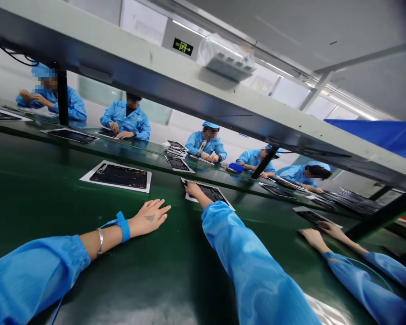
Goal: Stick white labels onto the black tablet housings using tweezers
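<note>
My left hand (150, 217) lies palm down on the green work surface (98, 216), fingers stretched out and holding nothing. A blue wrist strap and a silver bracelet circle that wrist. Ahead of it rests a black opened tablet (120, 176) on a white sheet, its inner parts showing. My right arm reaches far forward, and my right hand (192, 188) grips the left end of another opened tablet (211, 193) with a white border. Its fingertips are partly hidden, and my forearm covers part of that tablet's near edge.
A co-worker's hands (316, 237) are beside another tablet (313, 216) at the right. Several co-workers in blue sit across the line, near stacked tablets (176, 149). A long shelf (203, 85) with dark posts (63, 97) crosses above the surface.
</note>
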### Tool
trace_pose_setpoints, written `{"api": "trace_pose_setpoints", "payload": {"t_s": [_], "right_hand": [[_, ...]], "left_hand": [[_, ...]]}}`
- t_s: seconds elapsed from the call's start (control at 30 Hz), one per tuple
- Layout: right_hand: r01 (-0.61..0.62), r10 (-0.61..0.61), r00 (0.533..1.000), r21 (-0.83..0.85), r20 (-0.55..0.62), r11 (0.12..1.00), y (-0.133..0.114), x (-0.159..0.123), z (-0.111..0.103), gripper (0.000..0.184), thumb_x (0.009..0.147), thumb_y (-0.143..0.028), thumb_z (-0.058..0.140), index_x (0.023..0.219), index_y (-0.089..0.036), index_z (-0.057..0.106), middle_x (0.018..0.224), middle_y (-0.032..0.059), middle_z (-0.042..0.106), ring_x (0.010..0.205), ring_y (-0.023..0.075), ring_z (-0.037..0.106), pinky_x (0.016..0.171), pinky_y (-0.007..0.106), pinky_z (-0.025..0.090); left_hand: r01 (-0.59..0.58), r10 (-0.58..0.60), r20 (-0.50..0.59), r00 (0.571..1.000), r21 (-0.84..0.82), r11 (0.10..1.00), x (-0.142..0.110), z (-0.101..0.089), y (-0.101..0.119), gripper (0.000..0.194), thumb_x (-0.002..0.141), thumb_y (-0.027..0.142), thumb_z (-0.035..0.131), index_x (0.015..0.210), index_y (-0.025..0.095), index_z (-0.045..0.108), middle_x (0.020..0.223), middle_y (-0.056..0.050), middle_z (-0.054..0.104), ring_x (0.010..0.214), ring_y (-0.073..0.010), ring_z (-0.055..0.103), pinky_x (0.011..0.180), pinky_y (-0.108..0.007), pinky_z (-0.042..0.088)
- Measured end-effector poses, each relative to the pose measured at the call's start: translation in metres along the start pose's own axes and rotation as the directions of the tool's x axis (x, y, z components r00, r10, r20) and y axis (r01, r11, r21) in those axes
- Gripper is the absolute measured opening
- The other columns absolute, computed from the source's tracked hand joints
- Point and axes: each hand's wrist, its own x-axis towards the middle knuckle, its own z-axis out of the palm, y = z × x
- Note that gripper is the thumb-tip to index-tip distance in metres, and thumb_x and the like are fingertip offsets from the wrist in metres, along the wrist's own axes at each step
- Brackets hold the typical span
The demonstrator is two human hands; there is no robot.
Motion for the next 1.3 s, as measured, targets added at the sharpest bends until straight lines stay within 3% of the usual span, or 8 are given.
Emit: {"api": "trace_pose_setpoints", "payload": {"t_s": [0.13, 0.23, 0.43, 0.63, 0.87, 1.03, 1.17, 1.3], "right_hand": [[0.205, -0.204, 0.979, 0.060, -0.024, 0.977, -0.015, -0.043, -0.012, 0.023, 0.097, -0.032, 0.061, 0.112, -0.015, 0.065, 0.112, 0.0073, 0.066, 0.097, 0.0209, 0.066, 0.085, 0.039, 0.056], [0.393, -0.388, 0.919, 0.124, -0.067, 0.911, -0.016, -0.101, -0.020, 0.011, 0.095, -0.018, 0.058, 0.096, -0.012, 0.068, 0.094, 0.0077, 0.069, 0.085, 0.0188, 0.064, 0.081, 0.031, 0.049], [0.622, -0.575, 0.780, 0.418, -0.248, 0.662, 0.019, -0.241, -0.047, 0.018, 0.094, -0.032, 0.058, 0.100, -0.018, 0.066, 0.095, 0.0066, 0.068, 0.085, 0.0196, 0.061, 0.078, 0.029, 0.046], [0.471, -0.109, 0.869, 0.739, -0.483, 0.481, 0.076, -0.340, -0.058, 0.057, 0.096, -0.066, 0.043, 0.093, -0.020, 0.077, 0.094, 0.0080, 0.065, 0.090, 0.0228, 0.060, 0.082, 0.034, 0.047], [0.197, 0.371, 0.855, 0.888, -0.363, 0.416, 0.145, -0.379, -0.027, 0.068, 0.087, -0.077, 0.048, 0.064, -0.018, 0.073, 0.051, 0.0008, 0.046, 0.052, 0.0139, 0.043, 0.055, 0.030, 0.039], [0.128, 0.340, 0.918, 0.964, -0.204, 0.231, 0.165, -0.370, -0.010, 0.056, 0.068, -0.070, 0.075, 0.084, -0.016, 0.076, 0.067, 0.0036, 0.065, 0.064, 0.0166, 0.059, 0.067, 0.032, 0.050], [0.114, 0.288, 0.943, 0.974, -0.169, 0.197, 0.156, -0.339, 0.009, 0.053, 0.064, -0.061, 0.081, 0.088, -0.015, 0.074, 0.069, 0.0023, 0.067, 0.069, 0.0166, 0.061, 0.071, 0.032, 0.050], [0.097, 0.270, 0.952, 0.980, -0.143, 0.175, 0.148, -0.307, 0.025, 0.057, 0.065, -0.069, 0.075, 0.080, -0.014, 0.070, 0.065, 0.0012, 0.066, 0.065, 0.0143, 0.061, 0.069, 0.029, 0.050]], "left_hand": [[-0.007, 0.017, -0.135, 0.991, 0.073, 0.997, 0.001, -0.009, -0.003, 0.058, 0.102, 0.030, 0.031, 0.157, 0.014, 0.021, 0.165, -0.016, 0.014, 0.153, -0.0314, 0.011, 0.120, -0.050, 0.020], [-0.136, 0.197, -0.208, 0.958, 0.276, 0.952, 0.002, -0.022, 0.003, 0.051, 0.101, 0.021, 0.035, 0.150, 0.010, 0.032, 0.158, -0.021, 0.029, 0.148, -0.0340, 0.023, 0.116, -0.050, 0.027], [-0.463, 0.487, 0.038, 0.873, 0.380, 0.801, -0.038, -0.067, 0.082, 0.027, 0.099, 0.010, 0.035, 0.104, 0.016, 0.061, 0.099, -0.011, 0.063, 0.094, -0.0248, 0.060, 0.083, -0.037, 0.047], [-0.599, 0.543, 0.266, 0.796, 0.225, 0.768, -0.133, -0.075, 0.169, 0.032, 0.089, 0.007, 0.043, 0.112, 0.020, 0.061, 0.097, -0.010, 0.067, 0.077, -0.0244, 0.063, 0.059, -0.031, 0.045], [-0.652, 0.565, 0.482, 0.670, 0.017, 0.758, -0.193, -0.031, 0.174, 0.033, 0.087, 0.021, 0.044, 0.111, 0.025, 0.067, 0.081, -0.008, 0.071, 0.053, -0.0250, 0.061, 0.037, -0.032, 0.028], [-0.672, 0.639, 0.221, 0.737, 0.130, 0.729, -0.116, -0.034, 0.173, 0.026, 0.094, 0.026, 0.046, 0.110, 0.022, 0.066, 0.103, -0.011, 0.069, 0.089, -0.0281, 0.064, 0.068, -0.037, 0.048], [-0.728, 0.713, 0.146, 0.685, 0.119, 0.675, -0.012, -0.026, 0.169, 0.028, 0.101, 0.027, 0.043, 0.122, 0.020, 0.062, 0.130, -0.012, 0.059, 0.118, -0.0280, 0.054, 0.097, -0.041, 0.043], [-0.743, 0.754, 0.116, 0.646, -0.128, 0.656, 0.044, 0.005, 0.150, 0.040, 0.104, 0.038, 0.042, 0.139, 0.022, 0.053, 0.148, -0.011, 0.049, 0.137, -0.0270, 0.043, 0.112, -0.042, 0.035]]}}
